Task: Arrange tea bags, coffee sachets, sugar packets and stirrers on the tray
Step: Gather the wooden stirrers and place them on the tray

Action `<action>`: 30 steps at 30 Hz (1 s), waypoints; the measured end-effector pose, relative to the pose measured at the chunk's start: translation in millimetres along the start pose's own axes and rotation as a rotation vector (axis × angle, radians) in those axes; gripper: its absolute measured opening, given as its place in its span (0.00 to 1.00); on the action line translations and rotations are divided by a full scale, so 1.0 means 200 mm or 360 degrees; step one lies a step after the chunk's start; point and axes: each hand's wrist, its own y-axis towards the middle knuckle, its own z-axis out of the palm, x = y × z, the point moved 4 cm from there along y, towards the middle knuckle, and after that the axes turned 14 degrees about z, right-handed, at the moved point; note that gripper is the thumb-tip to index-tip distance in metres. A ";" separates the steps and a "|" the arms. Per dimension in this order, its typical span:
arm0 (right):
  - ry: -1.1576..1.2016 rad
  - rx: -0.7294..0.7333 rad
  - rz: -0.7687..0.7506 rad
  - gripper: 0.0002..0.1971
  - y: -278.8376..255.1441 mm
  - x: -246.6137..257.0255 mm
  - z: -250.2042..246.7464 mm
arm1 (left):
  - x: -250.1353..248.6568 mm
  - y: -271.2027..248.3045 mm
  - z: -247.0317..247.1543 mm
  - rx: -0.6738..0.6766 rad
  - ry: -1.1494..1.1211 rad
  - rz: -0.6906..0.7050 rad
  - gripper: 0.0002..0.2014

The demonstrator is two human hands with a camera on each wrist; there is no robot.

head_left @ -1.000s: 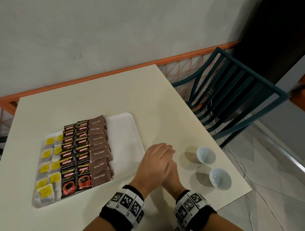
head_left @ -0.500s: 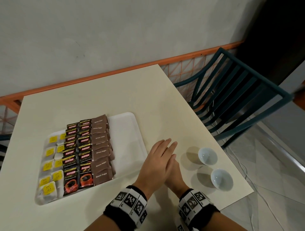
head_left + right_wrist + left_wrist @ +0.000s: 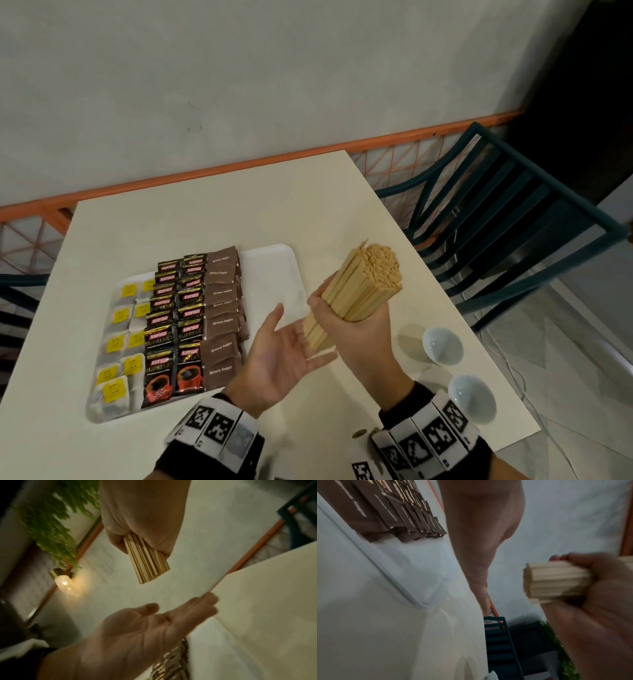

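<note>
**Stirrer bundle lifted above the worktop**

Half a second ago both hands lay stacked flat on the worktop (image 3: 212, 222) beside the tray, and no stirrers showed. Now the right hand (image 3: 356, 325) is raised, its grip clamped round a thick bundle of wooden stirrers (image 3: 363, 287), which tilts up and away over the worktop just right of the tray. The left hand (image 3: 281, 356) has turned palm up under the bundle's lower end, fingers spread and relaxed, holding nothing.

The white tray (image 3: 274, 274) sits on the cream worktop, its left part filled with rows: tea bags (image 3: 116, 342) with yellow tags, coffee sachets (image 3: 174, 332), then brown sugar packets (image 3: 221, 322). Its right strip is bare. Two small white bowls (image 3: 442, 345) stand near the worktop's right edge. A dark teal slatted chair (image 3: 507, 219) stands to the right, an orange rail (image 3: 205, 173) runs along the grey wall behind.
</note>
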 end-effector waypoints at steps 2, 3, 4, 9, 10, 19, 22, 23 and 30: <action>-0.0049 0.0047 0.0023 0.16 -0.03 -0.02 0.07 | -0.01 -0.04 0.06 0.0132 -0.0155 0.0015 0.25; -0.0114 0.0061 0.0055 0.16 -0.05 -0.06 0.10 | -0.02 -0.06 0.08 0.0183 -0.0217 0.0048 0.28; -0.0175 0.0071 0.0090 0.16 -0.06 -0.09 0.13 | -0.03 -0.07 0.09 0.0236 -0.0244 0.0079 0.34; -0.0263 0.0144 0.0125 0.18 -0.06 -0.17 0.19 | -0.05 -0.10 0.04 0.0212 -0.0211 0.0185 0.35; -0.0257 0.0194 0.0129 0.19 -0.05 -0.18 0.19 | -0.06 -0.11 0.01 0.0135 -0.0068 0.0257 0.24; -0.0614 0.0649 0.0215 0.11 -0.10 -0.47 0.24 | -0.31 -0.36 -0.09 0.0257 0.1325 0.1605 0.36; -0.0816 0.0779 0.0211 0.12 -0.13 -0.62 0.31 | -0.22 -0.38 -0.09 0.0254 0.2175 0.1859 0.21; -0.0944 0.0786 0.0105 0.14 -0.14 -0.66 0.33 | -0.18 -0.37 -0.12 0.0245 0.2439 0.1876 0.17; -0.1284 0.1010 -0.0023 0.24 -0.10 -0.67 0.36 | -0.08 -0.33 -0.26 0.0001 0.2723 0.1708 0.13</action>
